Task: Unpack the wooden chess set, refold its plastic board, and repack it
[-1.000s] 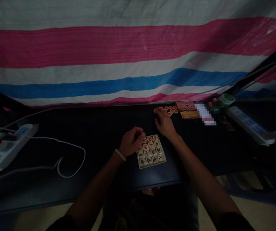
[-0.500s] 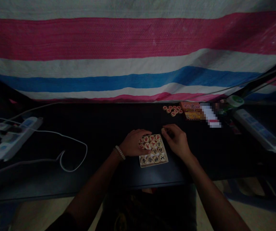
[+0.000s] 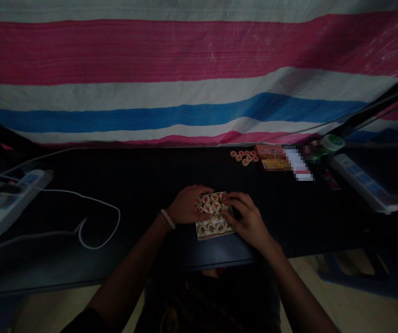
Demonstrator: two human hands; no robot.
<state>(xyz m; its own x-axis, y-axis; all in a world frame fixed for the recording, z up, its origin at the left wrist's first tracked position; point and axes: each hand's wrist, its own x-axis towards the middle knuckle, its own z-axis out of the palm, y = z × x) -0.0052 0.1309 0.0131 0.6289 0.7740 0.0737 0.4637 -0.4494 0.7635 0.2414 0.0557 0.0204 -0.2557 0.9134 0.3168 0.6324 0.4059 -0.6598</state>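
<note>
A shallow light-coloured tray (image 3: 216,237) of round Chinese chess pieces lies on the black table before me. The pieces, marked in red or black, sit in rows. My left hand (image 3: 190,206) grips the tray's left side, fingers along the far edge and thumb over the pieces. Over the right side, my right hand (image 3: 245,215) has its thumb and fingertips around a Chinese chess piece (image 3: 225,206), largely covered by the fingers. Farther back, several loose red-marked pieces (image 3: 245,162) lie in a cluster.
A printed orange box (image 3: 271,158) stands beside the loose pieces. Power strips lie at the left (image 3: 15,201) and right (image 3: 361,180). A white cable (image 3: 119,215) loops across the left of the table (image 3: 150,166). A striped sheet (image 3: 150,55) hangs behind.
My right hand has moved left from beside the tray onto its right side, carrying a piece to the rows. My left hand stays on the tray. The view has shifted slightly.
</note>
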